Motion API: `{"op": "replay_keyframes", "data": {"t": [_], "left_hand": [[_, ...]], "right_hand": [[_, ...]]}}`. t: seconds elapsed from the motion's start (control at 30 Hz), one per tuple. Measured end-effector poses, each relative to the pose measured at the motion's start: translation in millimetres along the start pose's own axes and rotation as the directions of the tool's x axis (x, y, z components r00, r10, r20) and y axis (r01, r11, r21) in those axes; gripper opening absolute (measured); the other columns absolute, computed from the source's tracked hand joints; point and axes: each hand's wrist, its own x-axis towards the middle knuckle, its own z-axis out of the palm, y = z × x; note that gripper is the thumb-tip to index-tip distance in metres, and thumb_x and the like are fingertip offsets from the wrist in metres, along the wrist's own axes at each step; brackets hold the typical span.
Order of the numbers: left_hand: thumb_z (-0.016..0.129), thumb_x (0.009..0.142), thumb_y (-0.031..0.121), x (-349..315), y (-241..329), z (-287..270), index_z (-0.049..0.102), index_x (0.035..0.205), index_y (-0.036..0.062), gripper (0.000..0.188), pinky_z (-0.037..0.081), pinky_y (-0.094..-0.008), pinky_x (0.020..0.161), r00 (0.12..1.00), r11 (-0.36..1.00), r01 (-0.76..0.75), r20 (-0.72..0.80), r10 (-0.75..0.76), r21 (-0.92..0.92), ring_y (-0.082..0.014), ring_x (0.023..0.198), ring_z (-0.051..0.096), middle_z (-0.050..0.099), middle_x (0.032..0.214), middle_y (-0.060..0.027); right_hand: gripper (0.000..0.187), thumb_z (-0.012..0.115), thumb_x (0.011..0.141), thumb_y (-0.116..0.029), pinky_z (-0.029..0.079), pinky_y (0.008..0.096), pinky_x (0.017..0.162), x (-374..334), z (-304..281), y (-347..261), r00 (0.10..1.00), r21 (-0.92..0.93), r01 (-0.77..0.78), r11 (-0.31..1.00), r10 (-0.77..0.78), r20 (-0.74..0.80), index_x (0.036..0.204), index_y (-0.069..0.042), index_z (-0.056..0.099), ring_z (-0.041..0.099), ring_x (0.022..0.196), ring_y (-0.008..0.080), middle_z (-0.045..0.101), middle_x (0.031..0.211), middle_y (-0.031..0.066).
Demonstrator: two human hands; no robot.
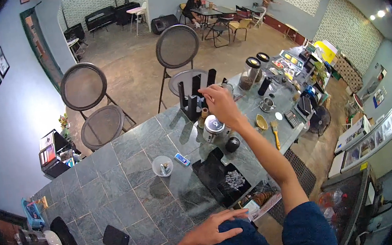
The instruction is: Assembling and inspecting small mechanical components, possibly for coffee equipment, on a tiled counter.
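Note:
My right hand [223, 104] reaches over the counter, its fingers bent and drawn together at the top of a black holder [189, 108] with tall upright dividers. Whatever it pinches is too small to make out. Under that hand stand a white-lidded can [213, 126] and a round black object [232, 144]. My left hand [214, 229] hovers by the near counter edge, fingers stretched out and holding nothing. Close to it lies a black tray [209, 171] with a pile of small silvery pieces [234, 179]. A translucent cup [163, 166] with small items inside stands beside a small blue packet [182, 160].
To the right are a brush [276, 135], a yellow leaf-shaped dish [261, 122], a metal cup [267, 105], a calculator [293, 119] and a jar of beans [249, 75]. A black square pouch [116, 239] lies left. Two chairs [84, 86] stand beyond the counter.

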Motion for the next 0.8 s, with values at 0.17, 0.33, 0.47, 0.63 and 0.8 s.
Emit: {"op": "replay_keyframes", "data": {"t": [0.17,0.33,0.47,0.63,0.8], "left_hand": [[0.064,0.105,0.041,47.7,-47.1,43.0,0.041,0.162,0.0106,0.068,0.042,-0.0454,0.117,0.999,0.713,-0.014,-0.037,-0.017,-0.701,-0.0288,0.139,0.054,0.058,0.151,-0.0117],[0.027,0.105,0.066,103.1,-70.0,77.3,0.044,0.158,0.0048,0.082,0.026,-0.0487,0.125,0.907,0.304,0.060,-0.075,-0.414,-0.951,-0.0348,0.152,0.038,0.041,0.163,-0.0210],[0.017,0.106,0.071,154.0,-62.2,94.9,0.045,0.155,-0.0012,0.091,0.017,-0.0501,0.130,0.923,0.659,0.091,-0.185,-0.336,-0.746,-0.0371,0.157,0.029,0.035,0.166,-0.0252],[0.058,0.108,0.042,201.0,-66.0,136.1,0.041,0.157,-0.0016,0.068,0.033,-0.0512,0.124,0.953,0.795,0.300,0.211,-0.219,-0.528,-0.0333,0.152,0.041,0.049,0.157,-0.0240],[0.056,0.109,0.038,247.6,-139.2,151.1,0.041,0.157,-0.0013,0.064,0.041,-0.0500,0.119,0.864,0.724,0.498,0.200,-0.462,-0.477,-0.0339,0.141,0.054,0.056,0.152,-0.0226]], "right_hand": [[0.026,0.076,0.087,-0.002,0.057,0.0360,0.077,-142.7,-103.7,-117.5,0.990,0.472,-0.087,0.877,0.129,-0.058,0.112,-0.004,0.077,0.071,0.083,0.0272,0.077,0.097,0.0114],[0.056,0.075,0.091,-0.036,0.033,0.0577,0.120,-360.4,-77.7,-135.5,0.972,0.485,-0.185,0.855,0.232,-0.038,0.140,-0.011,0.067,0.043,0.149,0.0390,0.046,0.161,0.0225],[0.036,0.072,0.094,-0.023,0.029,0.0616,0.120,-469.5,-87.5,-75.6,0.875,-0.019,-0.484,0.875,0.484,0.020,0.128,-0.009,0.072,0.051,0.144,0.0400,0.053,0.157,0.0176],[0.021,0.067,0.095,-0.018,0.055,0.0410,0.063,-644.7,-34.3,46.4,0.256,0.125,-0.950,0.287,0.941,-0.220,0.096,0.001,0.077,0.072,0.066,0.0283,0.075,0.077,0.0129],[0.028,0.068,0.097,-0.023,0.056,0.0410,0.072,-739.7,41.4,182.0,-0.093,0.290,-0.955,-0.055,0.988,-0.120,0.109,0.001,0.076,0.072,0.075,0.0285,0.076,0.084,0.0171]]}}
